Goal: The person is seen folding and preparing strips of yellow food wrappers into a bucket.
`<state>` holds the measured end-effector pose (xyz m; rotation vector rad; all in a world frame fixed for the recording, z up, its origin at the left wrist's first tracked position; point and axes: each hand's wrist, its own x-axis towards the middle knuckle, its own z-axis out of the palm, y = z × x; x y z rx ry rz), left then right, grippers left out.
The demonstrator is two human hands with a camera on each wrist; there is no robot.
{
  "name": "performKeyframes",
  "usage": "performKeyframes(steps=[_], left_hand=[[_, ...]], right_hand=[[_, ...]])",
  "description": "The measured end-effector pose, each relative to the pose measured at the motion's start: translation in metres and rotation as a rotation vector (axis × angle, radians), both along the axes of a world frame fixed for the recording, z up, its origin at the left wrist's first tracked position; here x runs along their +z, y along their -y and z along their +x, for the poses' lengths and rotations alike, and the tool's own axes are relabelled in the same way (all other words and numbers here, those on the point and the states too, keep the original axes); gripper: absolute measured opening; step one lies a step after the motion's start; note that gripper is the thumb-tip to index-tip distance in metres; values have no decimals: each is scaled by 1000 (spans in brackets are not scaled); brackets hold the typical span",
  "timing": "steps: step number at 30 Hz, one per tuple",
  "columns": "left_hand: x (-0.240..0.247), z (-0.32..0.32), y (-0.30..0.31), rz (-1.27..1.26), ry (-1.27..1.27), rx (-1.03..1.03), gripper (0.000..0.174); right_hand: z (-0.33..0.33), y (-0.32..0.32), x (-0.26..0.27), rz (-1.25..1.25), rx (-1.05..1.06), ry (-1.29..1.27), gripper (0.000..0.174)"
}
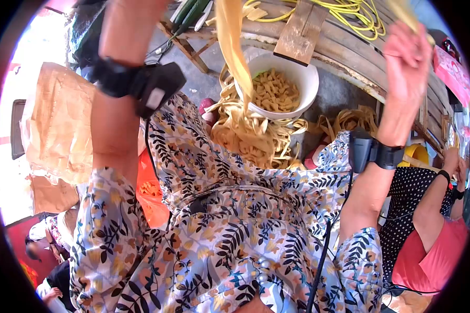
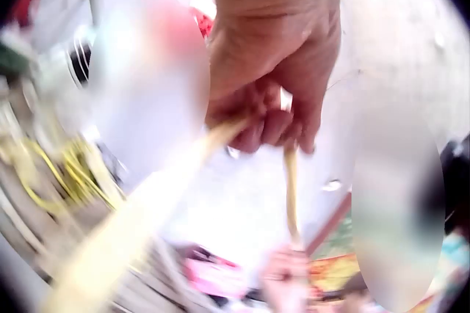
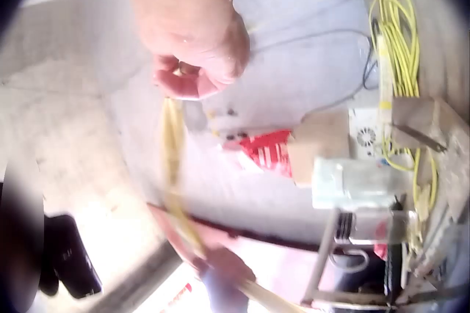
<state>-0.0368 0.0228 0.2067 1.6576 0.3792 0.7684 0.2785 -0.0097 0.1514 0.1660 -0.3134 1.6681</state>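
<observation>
A long pale-yellow strip [image 1: 234, 47] hangs in front of the body in the head view, its top beyond the frame edge. My left hand [image 2: 275, 85] pinches the strip [image 2: 292, 195] with curled fingers; a wide blurred length slants down-left from it. In the head view only the left forearm shows. My right hand [image 1: 408, 62], raised at the upper right, grips another part of the strip; in the right wrist view the hand [image 3: 194, 52] has the strip [image 3: 172, 144] hanging from its curled fingers. Below, a heap of strips [image 1: 245, 135] lies by a white bowl [image 1: 309, 86] of small cut pieces [image 1: 277, 91].
A slatted wooden bench [image 1: 344, 57] crosses the top, carrying a wooden board [image 1: 302, 34] and a yellow cord [image 1: 363, 21]. Brown paper [image 1: 57, 125] stands at left, an orange bag [image 1: 150, 195] beside the lap. Another person in pink [image 1: 433, 255] sits at right.
</observation>
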Motion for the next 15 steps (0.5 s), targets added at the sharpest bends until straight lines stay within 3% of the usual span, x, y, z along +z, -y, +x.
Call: performKeyframes(steps=[1, 3, 6, 7, 9, 13, 15], left_hand=[[-59, -24, -13, 161, -491, 345, 17], [-110, -34, 2, 336, -875, 319, 17], [-182, -40, 5, 273, -658, 306, 18], [-182, -49, -4, 536, -954, 477, 19], [-165, -67, -22, 756, -1164, 678, 22], [-116, -100, -53, 827, -1399, 757, 29], [-100, -102, -58, 817, -1644, 705, 34]], right_hand=[[3, -10, -19, 59, -18, -57, 9], [48, -7, -12, 135, -269, 163, 11], [78, 5, -6, 23, -304, 150, 8], [83, 7, -5, -11, -299, 126, 7], [75, 9, -9, -8, -292, 101, 7], [31, 11, -24, 8, -254, 171, 6], [5, 10, -37, -68, -376, 860, 10]])
